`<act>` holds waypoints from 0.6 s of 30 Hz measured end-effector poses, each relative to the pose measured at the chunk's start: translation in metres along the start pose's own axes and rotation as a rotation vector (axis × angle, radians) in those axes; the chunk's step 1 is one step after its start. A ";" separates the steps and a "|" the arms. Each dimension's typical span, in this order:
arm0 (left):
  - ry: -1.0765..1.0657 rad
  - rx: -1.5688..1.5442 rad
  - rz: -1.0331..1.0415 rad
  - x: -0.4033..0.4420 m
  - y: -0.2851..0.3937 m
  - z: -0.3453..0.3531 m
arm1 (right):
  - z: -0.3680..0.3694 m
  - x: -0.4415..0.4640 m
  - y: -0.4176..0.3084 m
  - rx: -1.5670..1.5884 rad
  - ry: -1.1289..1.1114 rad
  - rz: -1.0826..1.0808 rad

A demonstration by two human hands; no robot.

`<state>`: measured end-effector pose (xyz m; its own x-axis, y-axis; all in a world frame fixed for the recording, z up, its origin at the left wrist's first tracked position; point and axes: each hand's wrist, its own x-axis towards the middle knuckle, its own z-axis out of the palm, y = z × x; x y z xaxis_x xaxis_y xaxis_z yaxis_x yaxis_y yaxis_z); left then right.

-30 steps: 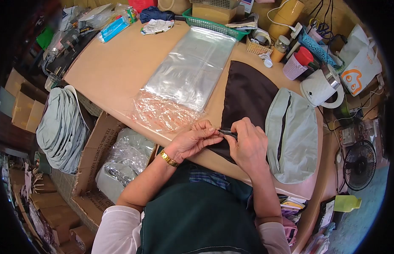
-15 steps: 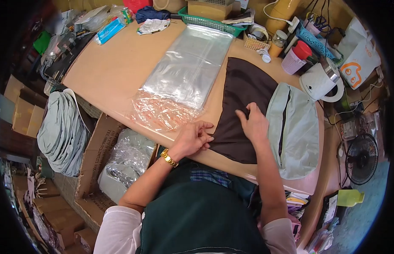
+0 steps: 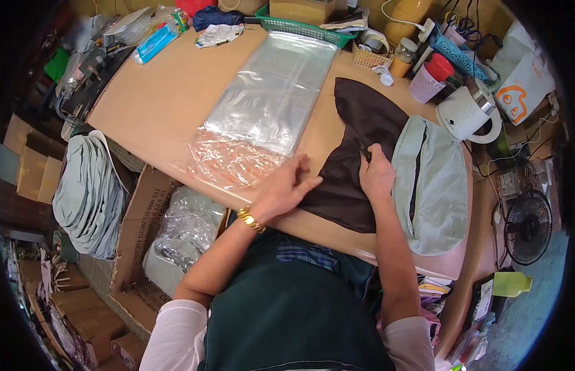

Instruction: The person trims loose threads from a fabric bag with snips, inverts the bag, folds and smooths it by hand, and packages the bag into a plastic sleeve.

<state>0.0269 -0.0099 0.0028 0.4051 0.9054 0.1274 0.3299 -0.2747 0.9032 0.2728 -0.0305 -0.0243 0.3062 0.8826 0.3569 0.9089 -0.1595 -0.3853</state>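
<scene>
A dark brown cloth piece [image 3: 343, 191] lies on the table in front of me, its left side pulled inward into a curve. My right hand [image 3: 377, 173] is closed on a bunched fold of this cloth near its middle. At the cloth's lower left corner rests my left hand [image 3: 290, 188], fingers apart, thumb at the cloth's edge. To the right lies a pale grey-green fabric pouch [image 3: 433, 191] with a dark zip-like slit. A stack of clear plastic bags [image 3: 275, 86] spreads out left of the cloth, its near part crinkled with orange print.
An open cardboard box [image 3: 136, 241] holding plastic-wrapped grey items stands below the table's left edge. Beside it is a pile of grey-green fabric pieces [image 3: 89, 191]. A white kettle [image 3: 464, 114], a pink cup [image 3: 426, 85] and a green basket [image 3: 306, 32] stand along the back and right.
My right hand has closed on the brown cloth and bunched it, drawing its left edge inward. The left hand has opened out and shifted slightly up.
</scene>
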 end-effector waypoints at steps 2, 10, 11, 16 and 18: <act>-0.137 0.258 -0.021 0.004 -0.002 0.007 | 0.001 0.001 0.003 0.035 0.027 0.030; -0.123 -0.095 -0.047 -0.012 -0.001 0.008 | -0.046 -0.016 -0.063 0.476 -0.257 -0.121; -0.094 -0.120 0.010 -0.014 0.000 0.009 | -0.047 -0.024 -0.070 0.541 -0.425 -0.146; -0.144 -0.065 -0.103 -0.019 0.005 -0.007 | -0.036 -0.040 -0.069 0.648 -0.363 -0.079; -0.161 -0.072 -0.163 -0.022 0.008 -0.018 | -0.037 -0.043 -0.069 0.673 -0.333 -0.073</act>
<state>0.0052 -0.0262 0.0150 0.4838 0.8711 -0.0839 0.3429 -0.1005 0.9340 0.2073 -0.0740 0.0186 0.0525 0.9846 0.1666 0.5215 0.1152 -0.8454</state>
